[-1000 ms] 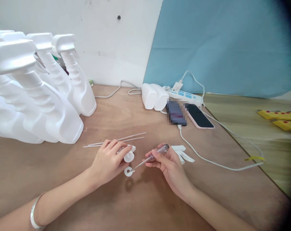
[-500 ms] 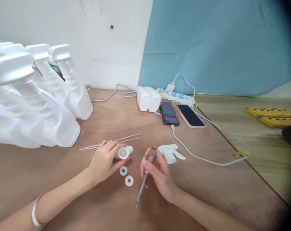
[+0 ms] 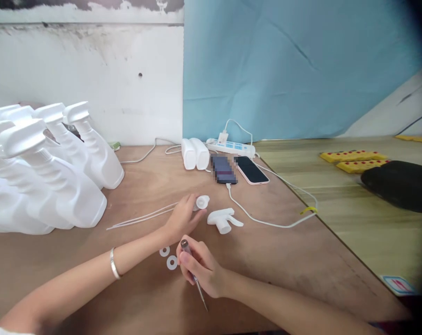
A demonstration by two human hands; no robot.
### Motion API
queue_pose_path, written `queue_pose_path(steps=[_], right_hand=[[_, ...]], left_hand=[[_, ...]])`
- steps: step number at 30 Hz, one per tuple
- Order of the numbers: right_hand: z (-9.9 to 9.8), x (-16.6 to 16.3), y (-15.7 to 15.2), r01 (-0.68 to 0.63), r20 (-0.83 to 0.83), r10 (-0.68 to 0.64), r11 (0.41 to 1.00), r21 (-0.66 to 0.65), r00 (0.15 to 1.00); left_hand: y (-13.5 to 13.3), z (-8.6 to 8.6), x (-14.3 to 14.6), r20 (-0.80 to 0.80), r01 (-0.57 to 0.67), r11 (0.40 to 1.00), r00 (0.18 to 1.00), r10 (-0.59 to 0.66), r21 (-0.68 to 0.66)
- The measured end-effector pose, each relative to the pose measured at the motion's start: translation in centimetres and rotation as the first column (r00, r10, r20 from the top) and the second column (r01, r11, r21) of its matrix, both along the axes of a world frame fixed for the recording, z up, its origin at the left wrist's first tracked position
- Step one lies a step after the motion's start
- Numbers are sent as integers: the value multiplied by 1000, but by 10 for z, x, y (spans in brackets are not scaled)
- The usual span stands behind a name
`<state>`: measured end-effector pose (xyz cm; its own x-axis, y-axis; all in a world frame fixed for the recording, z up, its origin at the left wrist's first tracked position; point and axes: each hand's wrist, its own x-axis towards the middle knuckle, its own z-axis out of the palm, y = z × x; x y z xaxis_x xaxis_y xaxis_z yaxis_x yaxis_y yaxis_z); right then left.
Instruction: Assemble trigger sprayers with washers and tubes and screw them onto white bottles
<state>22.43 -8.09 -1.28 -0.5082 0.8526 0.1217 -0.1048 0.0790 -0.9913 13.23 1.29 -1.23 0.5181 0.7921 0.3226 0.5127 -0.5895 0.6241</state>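
Screwdriver [image 3: 200, 291] aslant, tip [image 3: 206, 308] nearward, rightward

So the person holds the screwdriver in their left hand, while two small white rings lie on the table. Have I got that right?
Not quite: the head view shows the screwdriver in the right hand. The two white rings do lie on the table.

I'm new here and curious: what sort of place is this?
Probably a workshop bench: white spray bottles crowd one side, a loose spray head lies on it, and the right hand holds a screwdriver.
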Motion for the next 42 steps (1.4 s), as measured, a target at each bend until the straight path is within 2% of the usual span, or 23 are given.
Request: queue_pose_path(steps=[5, 8, 11, 13, 14, 15, 16, 18, 21, 23, 24, 26, 30, 34, 37, 40, 42], right_hand=[[0, -1, 0, -27, 21, 27, 1000, 0, 999], [2, 0, 1, -32, 32, 32, 999, 2, 999], [3, 2, 2, -12, 38, 12, 1000, 3, 999], [4, 3, 4, 16, 51, -16, 1000, -4, 999], [4, 4, 6, 33, 65, -33, 999, -9, 997], [4, 5, 8, 54, 92, -53, 999, -6, 994], [4, 6, 10, 84, 135, -85, 996, 11, 987], [3, 7, 16, 165, 289, -193, 979, 119, 938], [-1, 6, 25, 243, 526, -400, 907, 343, 751], [-5, 5, 28, 230, 619, -473, 872, 433, 627], [-7, 4, 29, 215, 646, -490, 862, 459, 586], [-10, 2, 30, 194, 663, -515, 845, 498, 543], [-11, 1, 29, 176, 639, -556, 811, 559, 532], [-9, 1, 28, 213, 593, -574, 795, 567, 565], [-7, 2, 27, 274, 512, -595, 775, 570, 619], [-5, 2, 26, 309, 392, -574, 769, 560, 719], [-4, 2, 24, 326, 319, -516, 807, 492, 795]], left_hand=[[2, 1, 25, 105, 176, 967, 982, -159, -184], [3, 5, 19, 205, 205, 952, 966, -159, -227], [10, 31, -5, 192, 117, 987, 977, -95, -106], [15, 63, -30, 136, 14, 994, 990, -29, 105], [17, 83, -44, 106, -46, 969, 994, 20, 243], [17, 103, -60, 72, -113, 916, 993, 92, 386], [16, 123, -76, 64, -198, 834, 979, 193, 515], [9, 157, -108, 147, -409, 597, 887, 438, 691], [-5, 186, -151, 262, -675, 329, 617, 742, 660], [-9, 189, -173, 266, -758, 225, 465, 844, 612], [-9, 188, -181, 245, -769, 207, 428, 870, 605], [-6, 184, -191, 181, -754, 226, 415, 891, 617], [4, 179, -195, 105, -728, 272, 426, 899, 630], [4, 181, -189, 156, -738, 253, 436, 886, 625], [-6, 185, -181, 224, -769, 279, 476, 850, 576], [-26, 190, -169, 357, -773, 380, 591, 723, 508], [-42, 193, -157, 460, -752, 499, 659, 595, 431]])
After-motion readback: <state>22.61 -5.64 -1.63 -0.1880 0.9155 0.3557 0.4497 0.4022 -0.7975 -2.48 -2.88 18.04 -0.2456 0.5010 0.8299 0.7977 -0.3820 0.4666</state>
